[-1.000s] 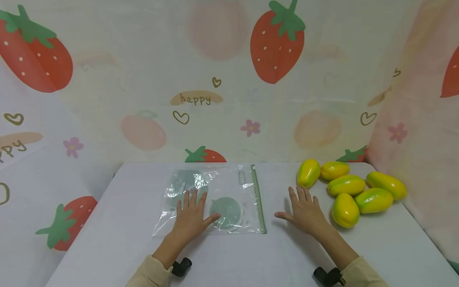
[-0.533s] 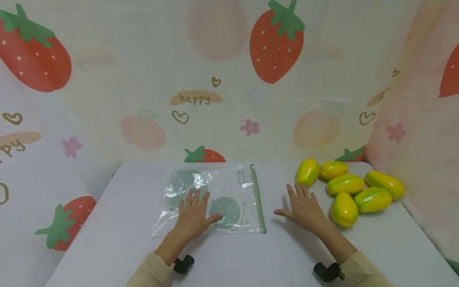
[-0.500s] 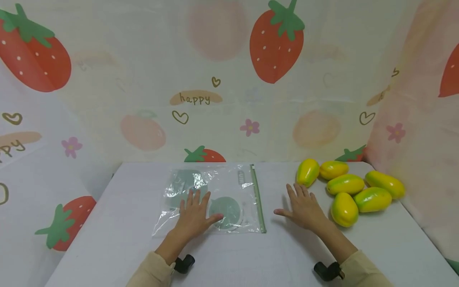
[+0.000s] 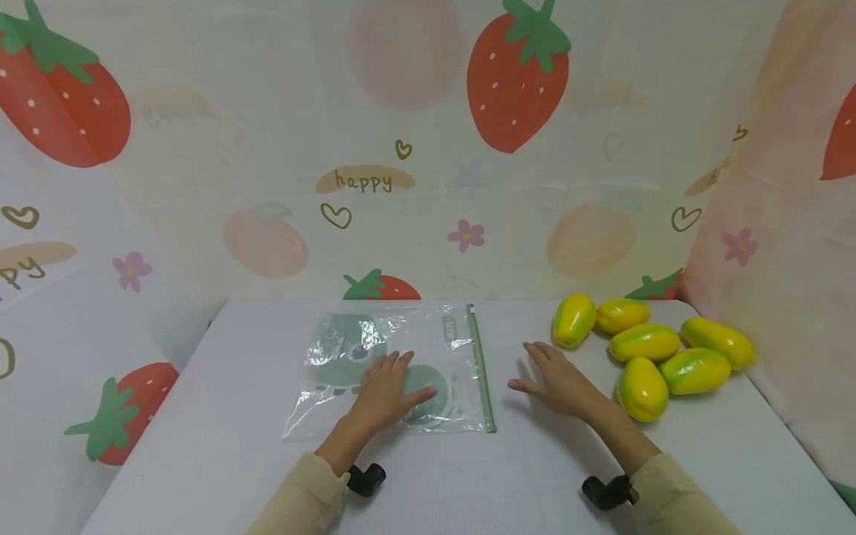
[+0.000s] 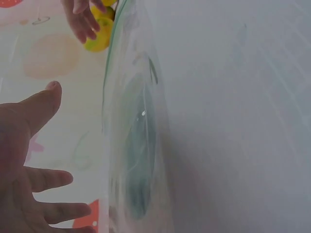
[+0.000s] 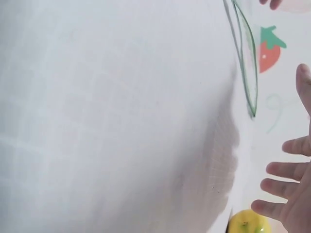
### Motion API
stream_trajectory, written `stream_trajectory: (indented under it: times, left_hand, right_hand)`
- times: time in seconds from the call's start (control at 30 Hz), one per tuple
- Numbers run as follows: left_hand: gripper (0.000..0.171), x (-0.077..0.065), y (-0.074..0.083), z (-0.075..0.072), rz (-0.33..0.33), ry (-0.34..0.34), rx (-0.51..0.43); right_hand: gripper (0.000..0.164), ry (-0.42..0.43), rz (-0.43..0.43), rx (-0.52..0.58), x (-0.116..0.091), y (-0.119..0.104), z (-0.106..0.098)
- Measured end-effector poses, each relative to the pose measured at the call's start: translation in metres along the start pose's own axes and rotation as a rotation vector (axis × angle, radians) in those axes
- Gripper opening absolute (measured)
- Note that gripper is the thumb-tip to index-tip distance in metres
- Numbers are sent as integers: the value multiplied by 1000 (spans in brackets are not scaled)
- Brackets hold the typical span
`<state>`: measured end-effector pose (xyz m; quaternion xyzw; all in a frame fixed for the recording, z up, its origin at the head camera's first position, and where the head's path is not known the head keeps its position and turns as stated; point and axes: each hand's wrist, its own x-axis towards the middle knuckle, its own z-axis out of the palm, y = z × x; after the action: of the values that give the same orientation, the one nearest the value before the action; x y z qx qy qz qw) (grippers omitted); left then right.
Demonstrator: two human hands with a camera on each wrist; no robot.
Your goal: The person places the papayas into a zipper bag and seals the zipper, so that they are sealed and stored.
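A clear zip bag (image 4: 428, 334) with green printed patches and a green zip edge (image 4: 481, 371) lies flat on the white table. Over its near middle is my left hand (image 4: 386, 394), fingers spread and holding nothing; the left wrist view shows the fingers (image 5: 48, 179) raised above the bag. My right hand (image 4: 560, 383) hovers between the zip edge and the fruit, also with its fingers extended and nothing in its grasp. Several yellow-green papayas (image 4: 644, 343) lie in a loose group at the back right, the nearest-left papaya (image 4: 574, 321) just beyond my right fingertips.
The white table (image 4: 221, 416) reaches back to a fabric wall (image 4: 428, 171) printed with strawberries. Similar cloth hangs along the left and right sides. Black wrist cameras (image 4: 366, 480) sit under both cuffs.
My left hand has moved right across the bag, with its fingers drawn closer together. The right hand has shifted slightly left and turned a little. Bag and papayas have stayed in place.
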<state>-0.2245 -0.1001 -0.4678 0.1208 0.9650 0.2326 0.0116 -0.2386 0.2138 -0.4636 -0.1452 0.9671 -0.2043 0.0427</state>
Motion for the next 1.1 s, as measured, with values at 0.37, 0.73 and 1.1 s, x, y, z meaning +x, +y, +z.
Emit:
stream_trajectory:
  times: [0.37,0.73,1.1]
  left_hand:
    - [73,12,17,13,-57,-17,-155]
    - [67,24,37,25,-61,1,-198]
    - [62,38,54,38,-51,11,-226]
  right_hand:
    - [79,-51,-27,86,12,-1,5]
    - [75,-63,-83,70,24,-7,9]
    - [74,-75,-129,31,34,-9,17]
